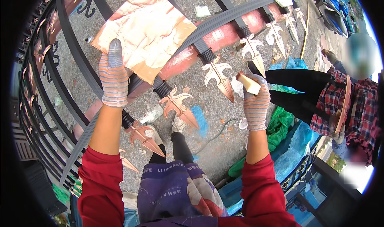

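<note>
My left hand [113,77], in a striped knit glove with a grey thumb, is closed on the lower left edge of a copper-stained sheet [146,29]. The sheet is crumpled and hangs over the black fence rails. In my right hand [257,103], gloved the same way, is a small pale-yellow sponge block [249,84] with a reddish-brown end. It is near a copper-coloured spear point [219,76] but apart from it. More spear points [179,106] with black collars line the top of the metal fence [70,47]; some look paler than others.
Pink wrapping [216,37] lies along beneath the rail. At the right stands another person in a plaid shirt [332,103]. Green netting [281,125] and a blue tarp [294,147] lie by my right arm. A blue motorbike [332,11] is parked at the far right.
</note>
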`<action>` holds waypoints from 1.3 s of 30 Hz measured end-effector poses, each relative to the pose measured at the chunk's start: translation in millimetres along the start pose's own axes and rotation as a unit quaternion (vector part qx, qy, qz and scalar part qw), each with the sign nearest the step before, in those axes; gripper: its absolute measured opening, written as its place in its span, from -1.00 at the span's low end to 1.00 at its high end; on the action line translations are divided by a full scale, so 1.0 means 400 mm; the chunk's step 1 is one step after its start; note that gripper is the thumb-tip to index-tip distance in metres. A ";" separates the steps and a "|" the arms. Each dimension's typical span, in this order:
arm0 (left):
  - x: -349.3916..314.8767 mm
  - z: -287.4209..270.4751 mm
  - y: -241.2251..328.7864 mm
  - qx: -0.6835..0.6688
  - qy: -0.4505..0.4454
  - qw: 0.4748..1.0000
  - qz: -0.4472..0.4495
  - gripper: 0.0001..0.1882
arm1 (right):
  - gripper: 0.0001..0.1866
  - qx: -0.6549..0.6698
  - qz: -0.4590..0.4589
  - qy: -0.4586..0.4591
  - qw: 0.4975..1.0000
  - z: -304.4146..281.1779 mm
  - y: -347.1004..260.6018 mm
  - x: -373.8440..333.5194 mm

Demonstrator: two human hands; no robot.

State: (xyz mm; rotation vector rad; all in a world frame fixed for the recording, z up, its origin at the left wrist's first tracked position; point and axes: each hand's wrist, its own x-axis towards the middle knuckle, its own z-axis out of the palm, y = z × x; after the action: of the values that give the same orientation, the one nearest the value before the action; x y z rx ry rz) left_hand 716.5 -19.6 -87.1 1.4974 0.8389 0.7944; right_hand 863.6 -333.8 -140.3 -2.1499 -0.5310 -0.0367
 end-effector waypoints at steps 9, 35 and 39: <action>0.027 -0.064 -0.058 0.159 -0.019 0.984 0.078 -0.44 | -0.75 -0.093 -0.078 -0.026 0.992 0.020 -0.008 0.094; -0.291 -0.365 0.180 -0.137 -0.003 0.985 -0.108 -0.35 | -0.54 -0.122 0.547 -0.208 0.801 -0.493 -0.069 -1.238; -0.493 -0.511 0.237 -0.148 0.056 0.982 -0.101 -0.40 | -0.48 -0.091 0.470 -0.208 0.853 -0.471 -0.197 -1.092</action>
State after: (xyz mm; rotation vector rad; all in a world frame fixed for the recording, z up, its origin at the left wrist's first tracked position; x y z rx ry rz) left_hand 446.5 -91.0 21.2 1.0959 0.8974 0.8181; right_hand 468.0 -598.1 -61.5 -2.3924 0.3607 0.9678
